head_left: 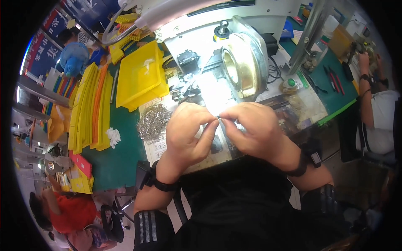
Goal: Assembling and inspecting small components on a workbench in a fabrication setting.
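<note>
My left hand (187, 133) and my right hand (252, 129) meet at the fingertips over the front of the bench. Each is closed in a pinch, thumb against forefinger. Whatever lies between the fingertips is too small to make out. Just beyond them stands a bench machine with a round brass-coloured wheel or ring (241, 69), under a bright lamp. To the left of my left hand lies a tangled heap of small metal pieces (154, 122) on printed paper.
A yellow plastic bin (141, 79) stands back left, beside stacked yellow strips (86, 111) on the green mat (121, 161). Red-handled pliers (335, 80) and a green-capped jar (290, 85) are on the right. A person in red (73, 211) sits at left; another person (377, 117) works at right.
</note>
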The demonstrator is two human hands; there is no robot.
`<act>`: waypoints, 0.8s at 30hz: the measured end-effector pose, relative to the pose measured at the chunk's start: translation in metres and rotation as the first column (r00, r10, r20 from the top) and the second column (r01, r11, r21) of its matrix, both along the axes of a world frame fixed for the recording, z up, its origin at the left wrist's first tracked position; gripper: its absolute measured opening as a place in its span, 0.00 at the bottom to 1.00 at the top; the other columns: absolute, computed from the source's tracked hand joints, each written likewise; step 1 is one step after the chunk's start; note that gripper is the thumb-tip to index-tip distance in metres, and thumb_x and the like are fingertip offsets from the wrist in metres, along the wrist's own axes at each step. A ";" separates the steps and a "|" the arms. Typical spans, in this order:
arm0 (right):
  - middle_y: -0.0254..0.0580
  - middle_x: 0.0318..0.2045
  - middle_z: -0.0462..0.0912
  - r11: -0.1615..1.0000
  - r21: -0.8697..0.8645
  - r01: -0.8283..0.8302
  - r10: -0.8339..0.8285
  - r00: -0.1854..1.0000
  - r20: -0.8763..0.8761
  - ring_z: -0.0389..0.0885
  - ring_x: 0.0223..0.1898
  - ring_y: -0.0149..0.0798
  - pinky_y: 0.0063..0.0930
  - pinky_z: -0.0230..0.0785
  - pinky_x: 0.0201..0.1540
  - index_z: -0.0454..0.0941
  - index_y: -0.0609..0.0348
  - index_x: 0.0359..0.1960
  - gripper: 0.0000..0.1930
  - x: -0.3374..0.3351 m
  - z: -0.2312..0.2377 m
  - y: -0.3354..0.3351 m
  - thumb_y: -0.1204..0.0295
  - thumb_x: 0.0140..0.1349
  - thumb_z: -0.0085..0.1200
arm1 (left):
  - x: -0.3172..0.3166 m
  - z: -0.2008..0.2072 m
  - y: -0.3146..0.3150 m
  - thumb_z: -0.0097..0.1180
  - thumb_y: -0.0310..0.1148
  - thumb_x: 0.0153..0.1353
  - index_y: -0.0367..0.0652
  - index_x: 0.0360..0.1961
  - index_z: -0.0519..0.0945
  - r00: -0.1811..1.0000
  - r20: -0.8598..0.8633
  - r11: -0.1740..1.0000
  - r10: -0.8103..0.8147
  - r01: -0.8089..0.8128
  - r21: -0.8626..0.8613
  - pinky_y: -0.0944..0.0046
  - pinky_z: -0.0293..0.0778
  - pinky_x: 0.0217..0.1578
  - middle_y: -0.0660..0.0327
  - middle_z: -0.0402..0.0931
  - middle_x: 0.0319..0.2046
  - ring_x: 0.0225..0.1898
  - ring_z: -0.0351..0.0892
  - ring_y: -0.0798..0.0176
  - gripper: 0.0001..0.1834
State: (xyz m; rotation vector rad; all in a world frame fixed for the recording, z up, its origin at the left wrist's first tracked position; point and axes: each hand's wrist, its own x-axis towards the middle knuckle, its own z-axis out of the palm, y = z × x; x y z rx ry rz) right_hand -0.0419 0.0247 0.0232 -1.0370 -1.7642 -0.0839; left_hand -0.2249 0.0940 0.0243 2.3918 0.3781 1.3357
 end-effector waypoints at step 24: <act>0.39 0.27 0.84 0.721 -0.187 0.667 -0.690 0.715 -0.113 0.80 0.29 0.35 0.33 0.72 0.36 0.84 0.67 0.44 0.23 0.316 0.079 0.054 0.56 0.61 0.65 | -0.005 -0.016 -0.012 0.59 0.22 0.63 0.35 0.36 0.78 0.995 -0.037 0.990 0.095 -0.099 -0.104 0.52 0.72 0.60 0.41 0.80 0.53 0.57 0.80 0.43 0.03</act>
